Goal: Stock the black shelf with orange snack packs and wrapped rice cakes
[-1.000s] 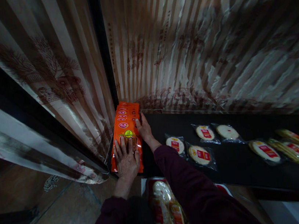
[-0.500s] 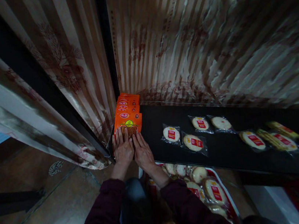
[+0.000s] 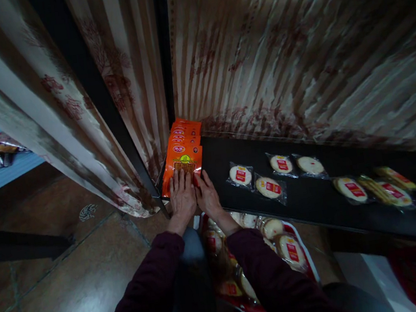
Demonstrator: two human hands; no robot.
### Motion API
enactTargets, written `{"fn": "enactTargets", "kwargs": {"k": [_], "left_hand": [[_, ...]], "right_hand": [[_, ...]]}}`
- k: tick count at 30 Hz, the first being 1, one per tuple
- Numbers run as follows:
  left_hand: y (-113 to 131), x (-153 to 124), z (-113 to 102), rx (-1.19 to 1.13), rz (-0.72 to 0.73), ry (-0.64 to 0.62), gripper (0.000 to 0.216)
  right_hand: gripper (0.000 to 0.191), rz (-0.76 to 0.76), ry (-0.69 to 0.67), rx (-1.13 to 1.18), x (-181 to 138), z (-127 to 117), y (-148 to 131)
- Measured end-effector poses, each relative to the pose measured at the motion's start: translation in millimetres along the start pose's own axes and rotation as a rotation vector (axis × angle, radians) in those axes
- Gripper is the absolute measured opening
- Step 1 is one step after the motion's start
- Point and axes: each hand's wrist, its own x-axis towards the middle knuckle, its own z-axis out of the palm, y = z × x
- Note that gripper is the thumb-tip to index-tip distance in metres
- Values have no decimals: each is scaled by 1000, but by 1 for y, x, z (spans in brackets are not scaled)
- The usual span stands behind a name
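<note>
Both hands are open & flat, not clenched, no grip on anything. Left hand point(image 3: 183, 201) lies fingers-out across the near end of the orange packets point(image 3: 181, 152); right hand point(image 3: 208, 197) is just beside it, fingertips at the packets' near right corner. Can't tell how hard either presses. Palms down like that prob. keep slick wrappers from sliding & line up the near edge.

Packets overlap in a row at the L end of the black shelf point(image 3: 310, 193), so each logo shows, w/ the top one nearest the person. The corner post point(image 3: 166, 53) & side curtain point(image 3: 135, 78) crowd them on the L; back curtain point(image 3: 253, 67) is right behind the far end. Little room either way there.

To the R it's freer: a bare strip, then round wrapped cakes point(image 3: 240, 174) lying flat, spaced loosely, labels mostly up, & a yellow packet point(image 3: 399, 178) further along. Front edge runs close under the wrists; past it, lower down, a white-rimmed tray point(image 3: 311, 260) full of similar cakes sits under the R forearm, w/in easy reach but tight for the knees. Open floor point(image 3: 74, 278) to the L.
</note>
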Motion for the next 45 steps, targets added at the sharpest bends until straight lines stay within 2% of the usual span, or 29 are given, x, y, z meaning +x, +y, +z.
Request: {"fn": "enactTargets", "kwargs": {"k": [29, 40, 45], "left_hand": [[-11, 8, -4, -16, -7, -62, 52], [-11, 7, -4, -13, -1, -39, 49], [-11, 6, -8, -3, -13, 43, 49]], "right_hand": [[52, -7, -4, -24, 5, 10, -5], [51, -19, 6, -16, 4, 7, -8], [48, 7, 59, 24, 7, 4, -8]]}}
